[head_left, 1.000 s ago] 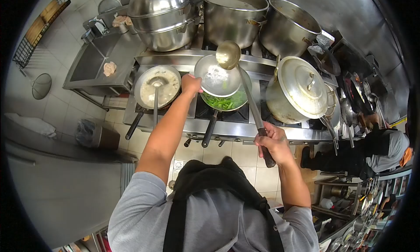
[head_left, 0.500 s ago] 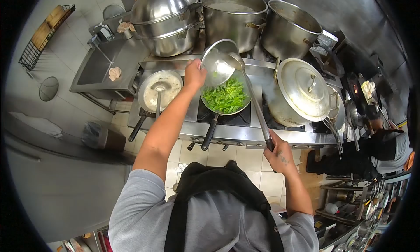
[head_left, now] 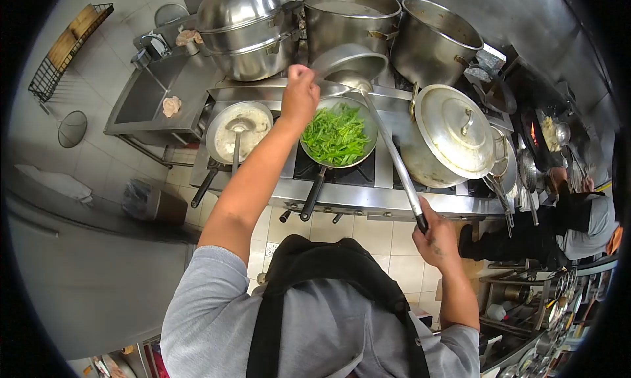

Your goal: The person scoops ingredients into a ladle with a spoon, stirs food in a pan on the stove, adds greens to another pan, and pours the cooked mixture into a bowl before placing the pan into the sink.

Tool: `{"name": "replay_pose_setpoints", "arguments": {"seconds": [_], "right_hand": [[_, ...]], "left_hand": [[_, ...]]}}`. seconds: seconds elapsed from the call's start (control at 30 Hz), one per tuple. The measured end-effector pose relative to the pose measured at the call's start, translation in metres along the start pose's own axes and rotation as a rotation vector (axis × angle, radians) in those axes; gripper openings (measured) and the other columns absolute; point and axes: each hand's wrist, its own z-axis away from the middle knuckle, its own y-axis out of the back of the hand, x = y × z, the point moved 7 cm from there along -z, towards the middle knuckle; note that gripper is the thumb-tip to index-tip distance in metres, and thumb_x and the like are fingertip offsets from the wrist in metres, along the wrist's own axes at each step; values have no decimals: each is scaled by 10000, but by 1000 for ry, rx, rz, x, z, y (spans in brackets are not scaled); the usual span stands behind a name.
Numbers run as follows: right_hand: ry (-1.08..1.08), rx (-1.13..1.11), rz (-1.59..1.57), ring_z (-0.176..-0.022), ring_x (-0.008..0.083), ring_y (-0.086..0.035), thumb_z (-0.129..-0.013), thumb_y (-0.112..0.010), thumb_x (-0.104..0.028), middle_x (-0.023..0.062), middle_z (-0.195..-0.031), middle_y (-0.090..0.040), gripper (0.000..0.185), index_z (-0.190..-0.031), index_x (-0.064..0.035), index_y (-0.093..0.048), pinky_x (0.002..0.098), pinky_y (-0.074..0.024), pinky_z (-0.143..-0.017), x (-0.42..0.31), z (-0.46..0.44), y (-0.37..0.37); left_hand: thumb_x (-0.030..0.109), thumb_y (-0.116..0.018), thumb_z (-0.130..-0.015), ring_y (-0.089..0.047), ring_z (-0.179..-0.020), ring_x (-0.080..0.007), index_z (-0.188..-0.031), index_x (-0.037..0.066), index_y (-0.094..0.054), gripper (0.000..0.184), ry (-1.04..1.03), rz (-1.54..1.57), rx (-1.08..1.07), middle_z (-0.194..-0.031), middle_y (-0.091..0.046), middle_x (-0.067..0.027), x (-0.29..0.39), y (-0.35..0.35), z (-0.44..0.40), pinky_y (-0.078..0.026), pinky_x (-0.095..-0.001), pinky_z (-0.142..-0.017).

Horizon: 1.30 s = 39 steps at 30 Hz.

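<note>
Metal bowl lies tilted just right of the left hand, the nearer one, which pinches its rim; the ladle, gripped by the right hand, slants forward-left to it, past greens forward-left of that hand.

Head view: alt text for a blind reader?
The left hand holds a metal bowl by its rim, near a pan of greens on a stove; the right hand grips a ladle, its head at the bowl. Another pan with pale liquid sits left, a lidded pot right.
</note>
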Motion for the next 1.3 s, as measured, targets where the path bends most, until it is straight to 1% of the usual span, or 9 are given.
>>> {"name": "replay_pose_setpoints", "arguments": {"seconds": [0.13,0.17,0.2,0.23,0.43,0.63,0.73,0.93,1.3], "right_hand": [[-242,-80,-816,-529,73,-501,-734,-586,19,20,-707,-554,614,-1330,24,-438,214,-408,-474,24,15,0],[-269,-78,-893,-512,79,-498,-723,-585,32,28,-703,-557,621,-1326,31,-440,215,-405,-460,24,16,8],[-293,-67,-969,-495,85,-494,-712,-584,45,35,-700,-561,628,-1323,38,-441,217,-402,-447,25,15,16],[-314,-51,-1045,-477,91,-491,-701,-584,58,43,-696,-565,634,-1320,45,-442,218,-399,-433,28,14,25],[-155,253,-1244,-367,128,-468,-644,-597,-23,102,-628,-569,480,-1101,102,-523,220,-362,-334,54,-53,130],[-160,366,-868,-427,154,-518,-722,-563,-63,88,-579,-554,103,-654,14,-552,301,-415,-413,117,-215,250],[-344,372,-937,-435,190,-531,-719,-554,-5,118,-580,-559,96,-633,35,-565,312,-413,-387,161,-294,266],[-426,384,-389,-392,224,-528,-653,-615,-15,127,-520,-542,61,-601,3,-590,347,-361,-344,202,-400,265],[-533,85,-1439,-442,106,-514,-770,-516,-118,50,-589,-522,85,-721,-70,-465,199,-356,-305,233,-432,261]], "left_hand": [[-7,-541,-722,-571,-646,-278,-851,-11,-570,132,200,-181,186,-758,-560,-158,-63,5,11,-468,-349,-560],[23,-558,-738,-633,-779,-279,-907,-22,-602,180,666,320,123,-940,-628,-175,-100,-9,29,-498,-367,-652],[17,-553,-766,-647,-726,-226,-978,-22,-599,220,867,498,116,-964,-644,-152,-83,-3,38,-532,-332,-525],[6,-547,-784,-642,-650,-202,-1032,-18,-575,251,855,654,182,-920,-640,-131,-101,-10,53,-535,-287,-424],[34,-533,-816,-641,-829,-209,-1131,0,-502,318,1122,768,119,-1047,-598,-129,-86,10,116,-580,-288,-507],[73,-555,-810,-583,-714,-180,-1061,44,-497,259,1150,825,210,-903,-544,-77,-54,60,149,-583,-324,-550],[75,-563,-802,-584,-715,-163,-1076,48,-499,282,1118,817,284,-912,-550,-71,-31,92,156,-575,-297,-515],[42,-536,-783,-620,-671,-154,-1118,42,-499,337,1136,761,468,-938,-597,-84,8,137,175,-586,-268,-463],[26,-498,-785,-635,-666,-166,-1107,34,-504,322,1126,696,516,-936,-616,-97,25,150,185,-580,-260,-445]]}}
